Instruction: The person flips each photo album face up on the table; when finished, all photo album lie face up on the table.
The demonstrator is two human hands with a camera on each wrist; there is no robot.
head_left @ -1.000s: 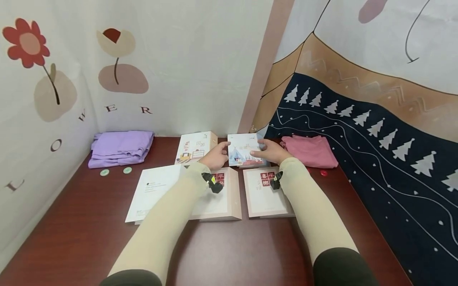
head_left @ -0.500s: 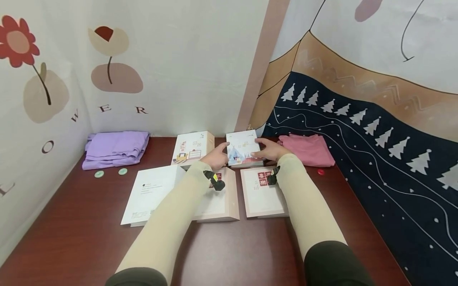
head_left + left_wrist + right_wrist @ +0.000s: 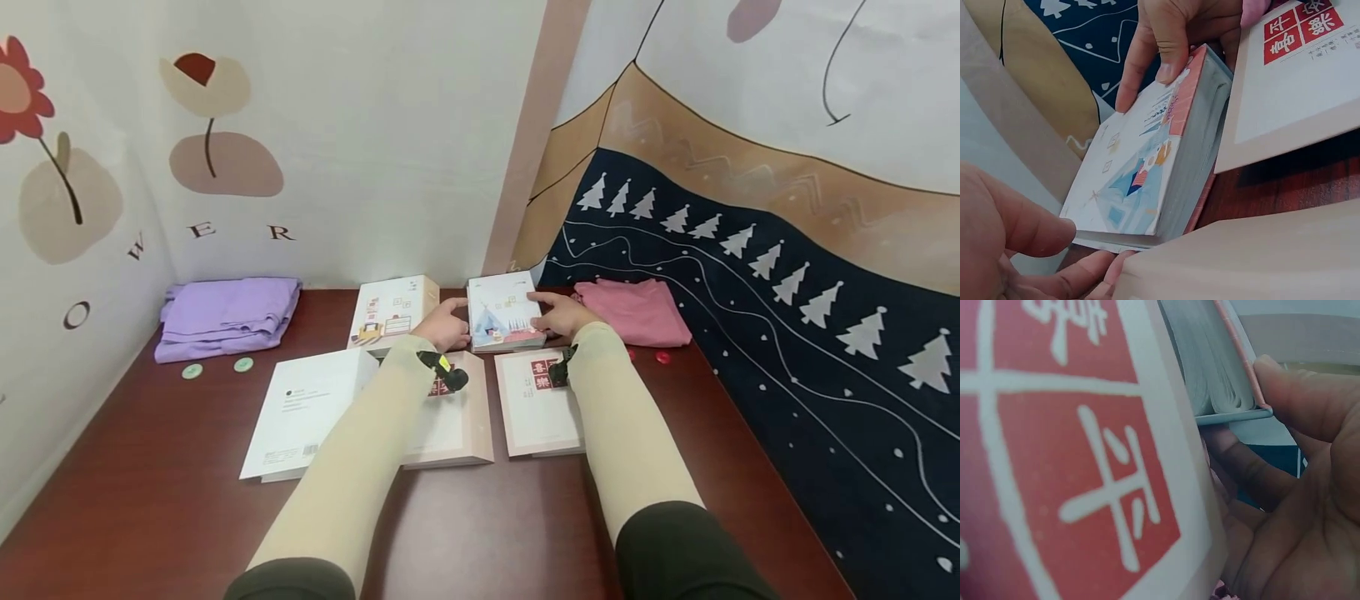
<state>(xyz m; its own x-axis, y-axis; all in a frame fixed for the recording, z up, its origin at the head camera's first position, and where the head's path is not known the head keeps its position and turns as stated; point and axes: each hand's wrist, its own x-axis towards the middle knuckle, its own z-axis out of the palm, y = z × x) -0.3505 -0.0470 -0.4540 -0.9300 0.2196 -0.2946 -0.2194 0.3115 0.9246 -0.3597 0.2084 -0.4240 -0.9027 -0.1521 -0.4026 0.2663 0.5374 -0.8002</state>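
Observation:
My left hand (image 3: pixel 445 325) and right hand (image 3: pixel 562 315) hold a white photo album (image 3: pixel 504 300) from both sides at the back of the table. Its cover shows a blue tent, and clear sleeves form its thick pages. In the left wrist view, the left thumb lies at the album's (image 3: pixel 1125 165) top edge with fingers below. The right thumb presses the cover's other side. Seen from the right wrist, the right hand (image 3: pixel 1310 456) pinches the cover edge, fingers underneath. A red-lettered album (image 3: pixel 1104 462) blocks much of that view.
Nearer me lie a red-lettered white album (image 3: pixel 536 417), a similar pink-edged one (image 3: pixel 450 425) and a plain white one (image 3: pixel 300 408). Another illustrated album (image 3: pixel 390 308) stands left. Folded purple cloth (image 3: pixel 228 317) and pink cloth (image 3: pixel 636 310) flank them, with green discs (image 3: pixel 243 364) and red discs (image 3: pixel 663 357).
The head view has turned slightly right, so the scene slides left. The held album's back edge appears a little higher. Both hands stay on its sides.

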